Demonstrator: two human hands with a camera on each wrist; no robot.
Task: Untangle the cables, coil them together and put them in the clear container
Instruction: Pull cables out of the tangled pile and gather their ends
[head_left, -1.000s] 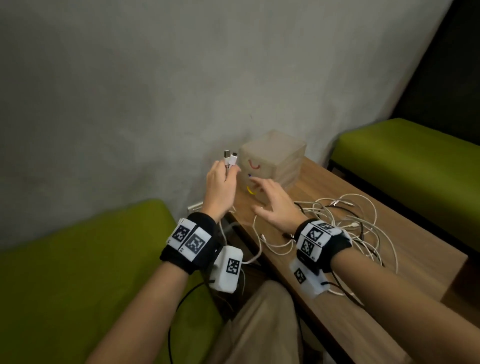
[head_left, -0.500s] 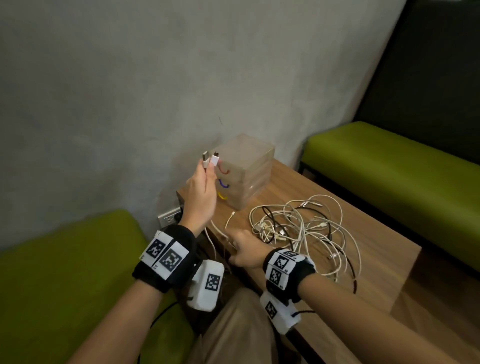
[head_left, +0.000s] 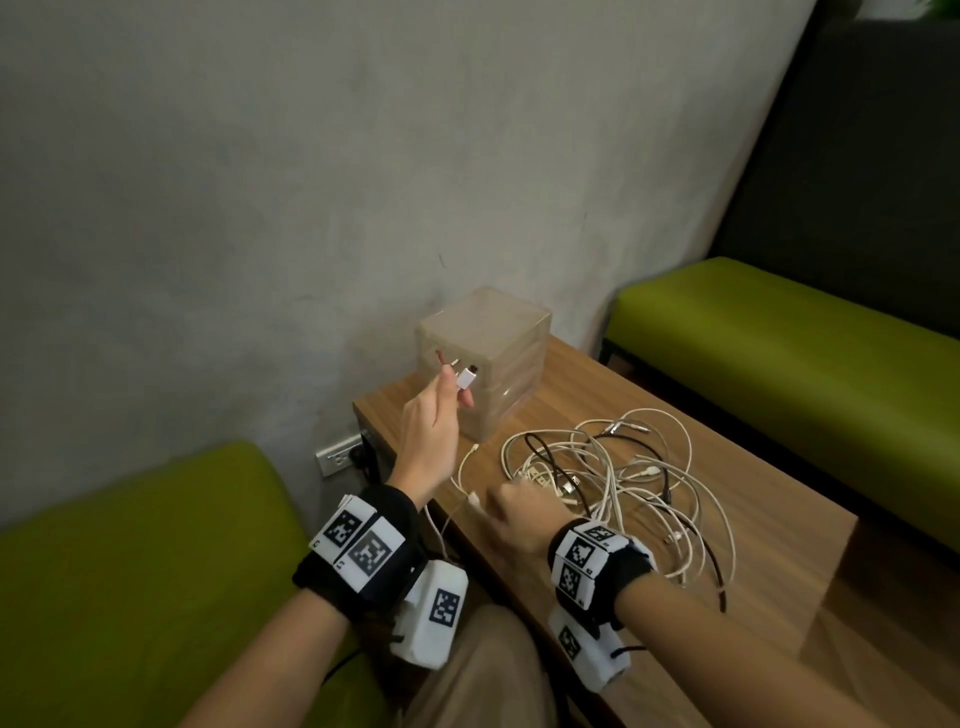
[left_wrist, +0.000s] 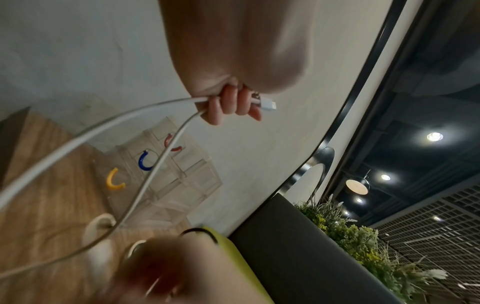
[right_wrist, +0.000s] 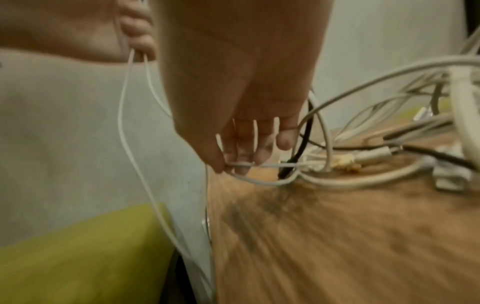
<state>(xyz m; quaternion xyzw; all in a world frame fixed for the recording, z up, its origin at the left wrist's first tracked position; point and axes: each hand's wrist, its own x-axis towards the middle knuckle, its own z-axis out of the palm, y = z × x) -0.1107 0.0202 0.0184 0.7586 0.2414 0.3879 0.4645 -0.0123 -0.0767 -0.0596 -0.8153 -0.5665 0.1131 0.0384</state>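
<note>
A tangle of white and black cables (head_left: 618, 483) lies on the wooden table (head_left: 753, 530). My left hand (head_left: 441, 410) is raised in front of the clear container (head_left: 485, 358) and grips two white cable ends (head_left: 466, 376), plugs pointing up. In the left wrist view the curled fingers (left_wrist: 231, 105) hold both cords (left_wrist: 145, 181). My right hand (head_left: 511, 512) is low at the table's near edge; its thumb and fingertips (right_wrist: 228, 162) pinch a thin white cable (right_wrist: 262, 165) leading into the tangle (right_wrist: 363, 162).
The clear container has stacked drawers with red (left_wrist: 172, 143), blue (left_wrist: 144, 163) and yellow handles (left_wrist: 113, 181) and stands by the grey wall. Green benches (head_left: 779, 374) flank the table on both sides. A wall socket (head_left: 340, 457) sits below the table's left end.
My right hand came back from beside the container to the table's near edge and took hold of a white cable. The left hand tilted the plugs toward the container.
</note>
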